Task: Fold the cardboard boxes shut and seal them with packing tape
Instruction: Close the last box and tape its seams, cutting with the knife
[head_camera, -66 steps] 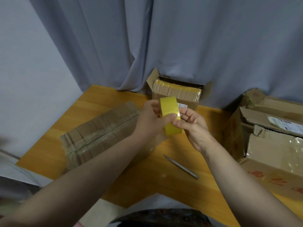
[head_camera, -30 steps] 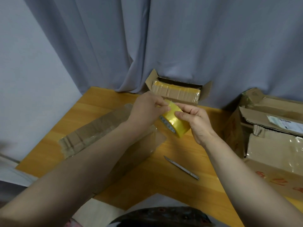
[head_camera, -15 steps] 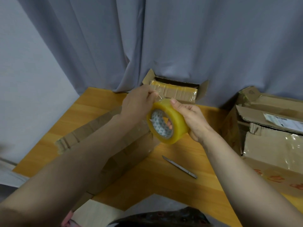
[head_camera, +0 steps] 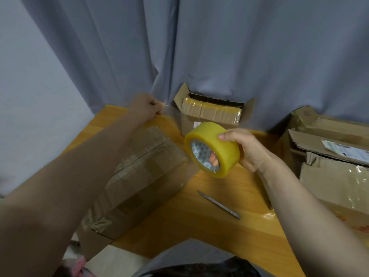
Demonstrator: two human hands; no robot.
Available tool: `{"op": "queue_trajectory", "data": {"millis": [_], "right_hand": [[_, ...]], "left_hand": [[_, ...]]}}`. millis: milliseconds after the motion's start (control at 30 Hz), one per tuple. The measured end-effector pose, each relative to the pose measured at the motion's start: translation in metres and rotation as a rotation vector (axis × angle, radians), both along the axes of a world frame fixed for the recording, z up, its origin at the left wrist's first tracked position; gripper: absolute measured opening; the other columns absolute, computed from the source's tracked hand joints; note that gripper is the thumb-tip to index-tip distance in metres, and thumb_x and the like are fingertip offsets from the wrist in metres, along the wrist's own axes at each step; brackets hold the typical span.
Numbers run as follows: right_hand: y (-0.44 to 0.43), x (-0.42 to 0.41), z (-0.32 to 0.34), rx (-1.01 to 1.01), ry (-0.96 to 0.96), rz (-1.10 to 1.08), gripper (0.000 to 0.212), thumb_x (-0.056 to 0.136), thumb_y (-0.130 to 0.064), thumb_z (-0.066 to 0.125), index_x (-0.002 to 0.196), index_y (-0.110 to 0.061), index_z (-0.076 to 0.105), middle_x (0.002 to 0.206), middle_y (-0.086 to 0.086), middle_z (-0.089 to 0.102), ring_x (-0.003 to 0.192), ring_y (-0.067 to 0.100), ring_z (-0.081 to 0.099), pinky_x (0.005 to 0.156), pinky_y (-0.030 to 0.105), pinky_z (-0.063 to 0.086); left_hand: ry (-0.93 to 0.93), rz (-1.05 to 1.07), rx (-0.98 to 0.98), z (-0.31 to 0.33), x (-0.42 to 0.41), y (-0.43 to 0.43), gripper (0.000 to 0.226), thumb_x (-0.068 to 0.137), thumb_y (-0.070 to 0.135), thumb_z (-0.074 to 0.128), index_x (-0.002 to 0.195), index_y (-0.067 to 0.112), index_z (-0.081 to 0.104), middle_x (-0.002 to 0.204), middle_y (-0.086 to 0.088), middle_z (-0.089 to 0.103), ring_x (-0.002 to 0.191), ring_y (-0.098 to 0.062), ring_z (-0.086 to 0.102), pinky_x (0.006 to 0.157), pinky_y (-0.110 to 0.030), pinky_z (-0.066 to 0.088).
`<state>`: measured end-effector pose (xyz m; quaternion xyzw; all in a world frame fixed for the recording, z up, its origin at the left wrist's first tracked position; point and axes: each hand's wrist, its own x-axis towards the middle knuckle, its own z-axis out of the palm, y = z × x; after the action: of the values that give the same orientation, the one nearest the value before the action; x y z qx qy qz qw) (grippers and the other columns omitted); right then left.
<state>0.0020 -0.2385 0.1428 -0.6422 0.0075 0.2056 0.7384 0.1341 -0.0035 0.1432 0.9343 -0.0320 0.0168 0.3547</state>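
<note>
One yellow tape roll [head_camera: 214,149] is held above the tabletop [head_camera: 215,238], in front of the open box. The right hand [head_camera: 252,149] has its grip clenched on it, thumb on the outer face and fingertips showing through the core. The left hand [head_camera: 146,106], blurred, is raised toward the tabletop's far left corner, its grip pinching the end of one clear tape strip [head_camera: 172,118] that runs back to the roll.

One closed box [head_camera: 143,176], flaps folded down, lies under the left forearm. One open box [head_camera: 211,113] stands at the back against the grey curtain [head_camera: 219,47]. At least two more boxes [head_camera: 331,156] are piled on the right; their exact number cannot be told. One slim cutter [head_camera: 219,204] lies flat on the tabletop between the arms.
</note>
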Motion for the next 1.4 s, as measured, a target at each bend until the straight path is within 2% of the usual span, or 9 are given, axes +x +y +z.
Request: {"op": "queue_trajectory", "data": {"millis": [200,300,467,600,767,1067,1233,1300,1400], "right_hand": [[0.022,0.013,0.010,-0.120,0.047,-0.018,0.055,0.082,-0.040,0.058,0.097,0.012,0.064,0.068,0.023,0.067,0.055,0.029,0.065,0.061,0.035,0.057],[0.030,0.018,0.015,-0.154,0.050,-0.029,0.048,0.078,-0.037,0.061,0.096,0.007,0.065,0.070,0.023,0.067,0.057,0.028,0.065,0.063,0.036,0.057],[0.049,0.033,0.017,-0.223,0.065,-0.082,0.034,0.085,-0.025,0.062,0.091,0.009,0.063,0.065,0.020,0.066,0.051,0.026,0.062,0.056,0.033,0.056],[0.064,0.046,0.019,-0.272,0.102,-0.117,0.036,0.088,-0.026,0.063,0.087,0.010,0.063,0.061,0.019,0.065,0.046,0.025,0.061,0.053,0.031,0.055],[0.080,0.061,0.021,-0.331,0.133,-0.132,0.030,0.088,-0.025,0.063,0.081,0.004,0.060,0.055,0.016,0.064,0.041,0.022,0.059,0.049,0.028,0.053],[0.087,0.072,0.020,-0.355,0.188,-0.096,0.036,0.089,-0.024,0.063,0.088,0.012,0.061,0.064,0.023,0.064,0.045,0.026,0.059,0.050,0.030,0.054],[0.086,0.075,0.017,-0.345,0.186,-0.089,0.036,0.088,-0.024,0.063,0.087,0.011,0.061,0.060,0.021,0.064,0.043,0.025,0.059,0.051,0.030,0.054],[0.086,0.075,0.017,-0.338,0.193,-0.094,0.033,0.088,-0.024,0.064,0.085,0.009,0.060,0.058,0.020,0.063,0.043,0.025,0.059,0.050,0.030,0.054],[0.086,0.076,0.015,-0.311,0.206,-0.088,0.036,0.088,-0.024,0.065,0.089,0.011,0.059,0.061,0.023,0.063,0.044,0.027,0.058,0.051,0.031,0.053]], "left_hand": [[0.049,0.007,-0.042,-0.018,0.035,0.024,0.034,0.093,0.021,0.060,0.061,0.008,0.060,0.062,-0.009,0.055,0.063,-0.022,0.051,0.075,-0.039,0.048],[0.070,0.024,-0.070,-0.030,0.051,0.034,0.029,0.093,0.021,0.060,0.069,0.005,0.064,0.072,-0.014,0.060,0.066,-0.023,0.053,0.076,-0.040,0.050],[0.127,0.026,-0.085,-0.061,0.069,0.041,0.029,0.089,0.022,0.066,0.064,0.009,0.064,0.040,0.007,0.054,0.044,-0.008,0.052,0.063,-0.028,0.048],[0.187,0.000,-0.140,-0.081,0.076,0.046,0.029,0.089,0.021,0.065,0.066,0.005,0.064,0.070,-0.014,0.063,0.069,-0.028,0.061,0.075,-0.043,0.057],[0.235,0.032,-0.180,-0.095,0.084,0.053,0.026,0.089,0.020,0.064,0.075,-0.001,0.069,0.071,-0.011,0.064,0.071,-0.027,0.057,0.080,-0.048,0.056],[0.258,0.014,-0.157,-0.113,0.088,0.057,0.029,0.090,0.022,0.064,0.064,0.009,0.061,0.070,-0.008,0.063,0.064,-0.022,0.057,0.080,-0.043,0.057],[0.265,-0.037,-0.016,-0.116,0.087,0.055,0.037,0.088,0.026,0.065,0.056,0.012,0.054,0.056,-0.005,0.050,0.053,-0.015,0.044,0.056,-0.026,0.037],[0.284,-0.074,0.034,-0.117,0.086,0.054,0.032,0.087,0.027,0.067,0.064,0.006,0.060,0.065,-0.011,0.054,0.065,-0.020,0.050,0.057,-0.027,0.033],[0.320,-0.116,0.020,-0.118,0.088,0.053,0.025,0.088,0.020,0.066,0.096,-0.002,0.072,0.099,-0.019,0.069,0.099,-0.027,0.062,0.078,-0.027,0.042]]}}
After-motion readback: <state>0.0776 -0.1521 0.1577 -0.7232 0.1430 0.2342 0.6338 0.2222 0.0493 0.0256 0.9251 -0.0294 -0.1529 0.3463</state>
